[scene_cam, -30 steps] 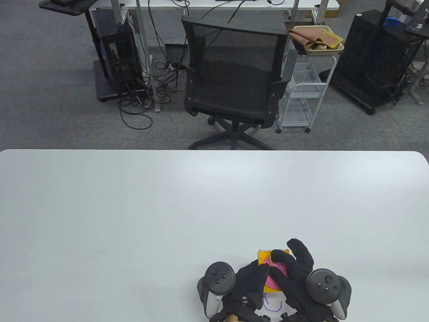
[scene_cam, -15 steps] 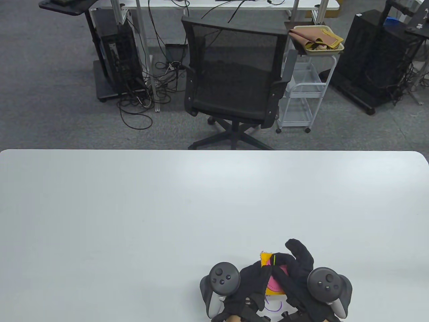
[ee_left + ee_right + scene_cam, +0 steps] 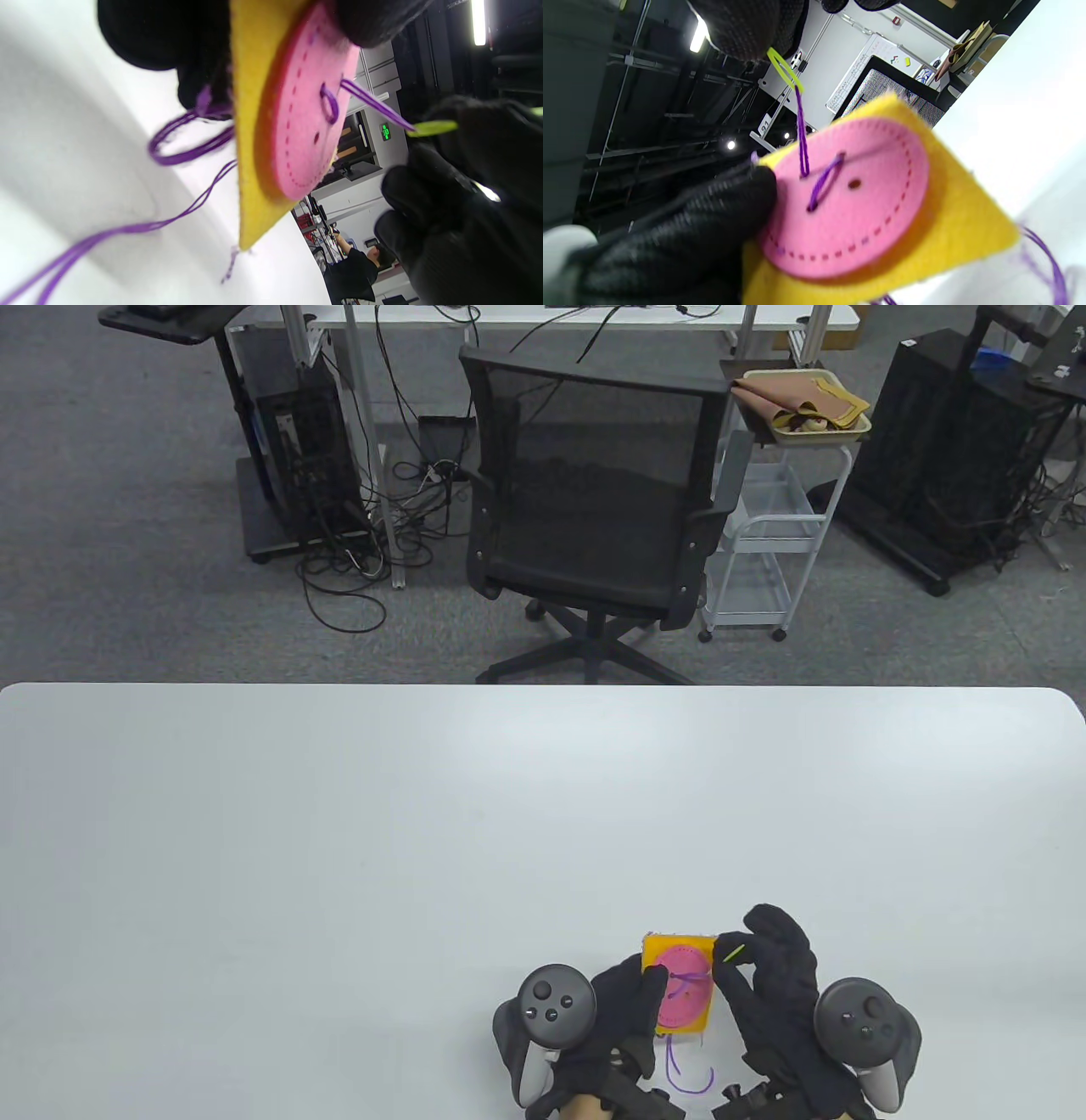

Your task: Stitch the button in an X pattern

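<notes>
Clearly light and floppy, the yellow felt square (image 3: pixel 676 988) with its pink felt button disc (image 3: pixel 848 212) is lifted off the white bench (image 3: pixel 339 857), left hand (image 3: pixel 624 1014) fingers clamped on its edge; right hand (image 3: pixel 768 976) fingers pinch the lime plastic needle (image 3: pixel 782 70), purple thread (image 3: pixel 801 131) taut.

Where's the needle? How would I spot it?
Look at the near edge of the white table, where two black-gloved hands hold a yellow felt square. The right hand pinches the needle: a thin lime-green sliver trailing purple thread.
</notes>
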`<state>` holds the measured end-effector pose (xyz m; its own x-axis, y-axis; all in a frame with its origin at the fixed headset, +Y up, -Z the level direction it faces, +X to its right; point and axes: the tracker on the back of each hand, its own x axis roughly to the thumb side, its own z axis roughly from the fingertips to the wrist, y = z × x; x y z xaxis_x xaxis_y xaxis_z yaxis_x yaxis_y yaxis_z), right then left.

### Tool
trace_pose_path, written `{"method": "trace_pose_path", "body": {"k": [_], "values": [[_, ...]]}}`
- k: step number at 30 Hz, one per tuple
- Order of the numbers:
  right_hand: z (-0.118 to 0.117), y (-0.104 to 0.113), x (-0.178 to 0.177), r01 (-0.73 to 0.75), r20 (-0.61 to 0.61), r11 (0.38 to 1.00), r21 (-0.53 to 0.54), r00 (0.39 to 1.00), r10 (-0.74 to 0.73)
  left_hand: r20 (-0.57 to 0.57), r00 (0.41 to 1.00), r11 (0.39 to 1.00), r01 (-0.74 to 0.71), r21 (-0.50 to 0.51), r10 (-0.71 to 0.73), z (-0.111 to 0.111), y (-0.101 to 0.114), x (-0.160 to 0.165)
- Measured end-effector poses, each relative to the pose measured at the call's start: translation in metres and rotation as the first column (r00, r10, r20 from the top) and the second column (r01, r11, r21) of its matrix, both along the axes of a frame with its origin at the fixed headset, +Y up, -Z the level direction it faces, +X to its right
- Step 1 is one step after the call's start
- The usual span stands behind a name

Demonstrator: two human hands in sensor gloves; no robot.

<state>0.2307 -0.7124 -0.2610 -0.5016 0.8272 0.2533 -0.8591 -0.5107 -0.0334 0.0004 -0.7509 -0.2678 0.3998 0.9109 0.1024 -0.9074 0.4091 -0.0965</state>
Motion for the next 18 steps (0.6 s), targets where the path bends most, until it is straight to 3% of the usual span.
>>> {"method": "trace_pose_path", "body": {"k": [18], "values": [[-0.007,0.015,0.05,0.251,0.109,0.967,-0.034,0.963,-0.246,-0.174,0.983,0.999,-0.05,0.021,0.053,-0.005,0.001,-0.042]]}}
